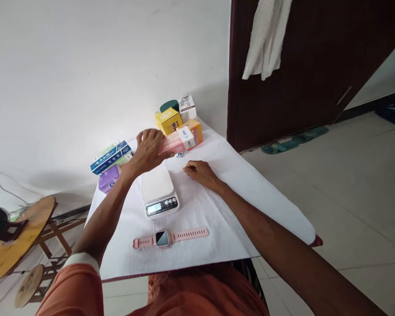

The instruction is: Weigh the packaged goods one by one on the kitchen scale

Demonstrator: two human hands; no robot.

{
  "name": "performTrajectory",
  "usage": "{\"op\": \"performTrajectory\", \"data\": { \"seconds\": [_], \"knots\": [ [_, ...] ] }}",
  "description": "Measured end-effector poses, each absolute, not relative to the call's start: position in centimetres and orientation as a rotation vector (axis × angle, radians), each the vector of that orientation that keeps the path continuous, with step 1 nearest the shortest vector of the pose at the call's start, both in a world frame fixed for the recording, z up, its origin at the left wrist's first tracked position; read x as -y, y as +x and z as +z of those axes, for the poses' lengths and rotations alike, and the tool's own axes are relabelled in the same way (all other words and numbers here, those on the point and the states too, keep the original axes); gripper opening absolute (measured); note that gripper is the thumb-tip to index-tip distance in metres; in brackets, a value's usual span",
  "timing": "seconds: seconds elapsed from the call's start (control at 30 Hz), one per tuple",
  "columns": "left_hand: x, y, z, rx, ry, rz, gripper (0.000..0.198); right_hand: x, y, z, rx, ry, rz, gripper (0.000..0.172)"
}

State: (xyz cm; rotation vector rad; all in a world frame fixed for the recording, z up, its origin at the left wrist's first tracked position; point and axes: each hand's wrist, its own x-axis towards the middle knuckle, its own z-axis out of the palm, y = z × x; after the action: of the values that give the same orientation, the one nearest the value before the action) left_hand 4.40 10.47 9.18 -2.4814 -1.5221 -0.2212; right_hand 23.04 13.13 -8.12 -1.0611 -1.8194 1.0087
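My left hand grips a pink and white package, fingers over its left end and thumb below, just past the far edge of a white kitchen scale. The scale's display is lit and its platform is bare. My right hand is loosely curled closed beside the scale's right side, with nothing visible in it. A pink-strapped smartwatch lies flat in front of the scale.
Behind the package are a yellow box, an orange box, a white box and a dark green round lid. A blue box and a purple pack stand left. The white-covered table meets the wall.
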Motion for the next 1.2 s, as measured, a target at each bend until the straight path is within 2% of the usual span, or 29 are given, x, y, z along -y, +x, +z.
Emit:
{"op": "performTrajectory", "data": {
  "seconds": [0.17,0.43,0.53,0.63,0.73,0.87,1.03,1.2],
  "knots": [
    [-5.2,-0.7,5.0,1.752,-2.494,-0.018,0.044,-13.0,23.0,-8.2,1.808,-1.074,1.042,0.023],
    [-3.5,-1.8,1.5,1.878,-2.516,0.066,0.044,-12.7,23.1,-8.4,1.732,-1.081,1.177,0.030],
    [-3.5,-2.5,2.2,1.920,-2.516,0.028,0.057,-12.6,23.2,-8.5,1.735,-1.073,1.174,0.030],
    [-3.3,-3.7,4.6,1.924,-2.518,-0.194,0.071,-12.5,23.2,-8.4,1.751,-1.088,1.158,0.029],
    [-2.8,-4.9,7.4,1.876,-2.440,-0.407,0.077,-12.3,23.2,-8.2,1.773,-1.109,1.135,0.028],
    [-2.2,-5.0,8.2,1.887,-2.396,-0.419,0.084,-12.1,23.2,-8.0,1.793,-1.129,1.124,0.029],
    [-2.4,-3.5,3.9,1.978,-2.519,-0.107,0.074,-12.1,23.3,-8.0,1.834,-1.165,1.089,0.032],
    [-2.7,-2.9,1.2,2.015,-2.555,0.046,0.047,-12.1,23.5,-7.8,1.907,-1.189,1.041,0.035]
  ]
}}
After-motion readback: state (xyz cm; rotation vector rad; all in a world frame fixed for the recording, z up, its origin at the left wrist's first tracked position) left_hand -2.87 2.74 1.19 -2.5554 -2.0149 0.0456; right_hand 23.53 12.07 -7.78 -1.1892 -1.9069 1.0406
